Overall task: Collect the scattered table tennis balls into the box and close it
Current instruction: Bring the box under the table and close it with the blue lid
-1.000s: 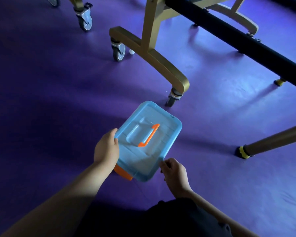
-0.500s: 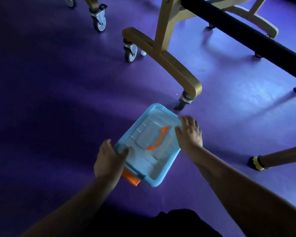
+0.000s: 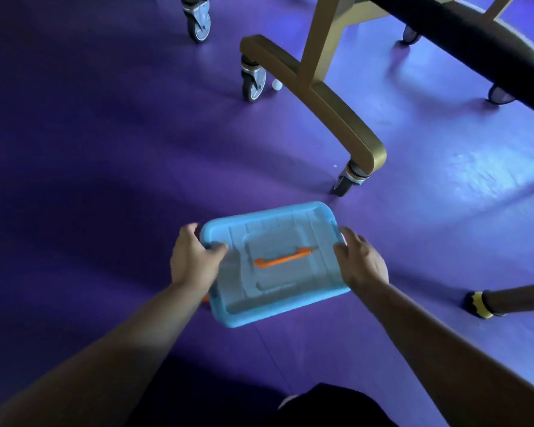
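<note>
Head view: blue lidded box [image 3: 278, 288], lid on, orange handle [image 3: 282, 257] lying flat, just on the near side of the gold table foot [image 3: 336, 118]. Left hand [image 3: 191, 257] grips its left end, thumb over the lid rim. Right hand [image 3: 359, 263] grips the right end. One white table tennis ball [image 3: 277, 85] sits on the purple floor [image 3: 105, 149] beside the foot's far caster [image 3: 253, 83].
</note>
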